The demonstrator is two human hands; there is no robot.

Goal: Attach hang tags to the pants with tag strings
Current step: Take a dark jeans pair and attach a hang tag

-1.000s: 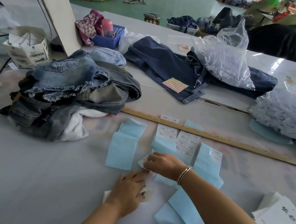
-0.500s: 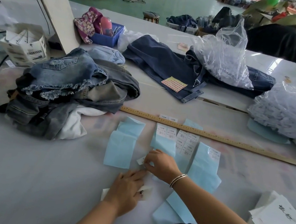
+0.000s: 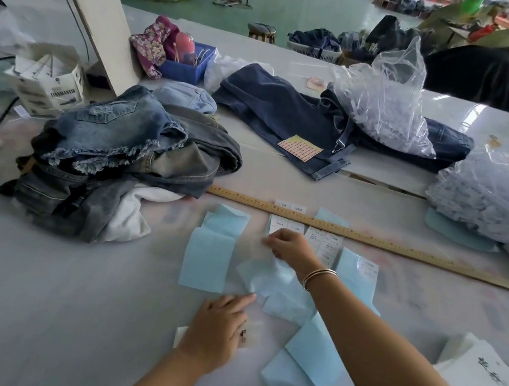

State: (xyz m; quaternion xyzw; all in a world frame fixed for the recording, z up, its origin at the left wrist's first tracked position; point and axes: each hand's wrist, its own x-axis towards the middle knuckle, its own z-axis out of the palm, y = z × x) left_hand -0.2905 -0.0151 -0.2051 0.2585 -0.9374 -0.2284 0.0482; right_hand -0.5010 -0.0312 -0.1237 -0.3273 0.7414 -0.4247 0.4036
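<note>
My left hand lies flat near the table's front edge, with straight fingers pressing on a pale hang tag that has a small black mark. My right hand, with a bangle on the wrist, is raised a little farther back. It pinches a small white sticker, which is blurred. Under it a light blue backing sheet lies curled. More blue sheets and white label sheets are spread around. A pile of denim pants sits to the left.
A long wooden ruler crosses the table behind the sheets. Dark jeans with a pink and yellow sticker sheet lie farther back. Plastic bags sit at the back and right, and white tags are stacked at the front right.
My right hand has lifted up and away from the left hand, pulling the sticker off, and the blue sheet under it has curled up. My left hand has stayed on the tag.
</note>
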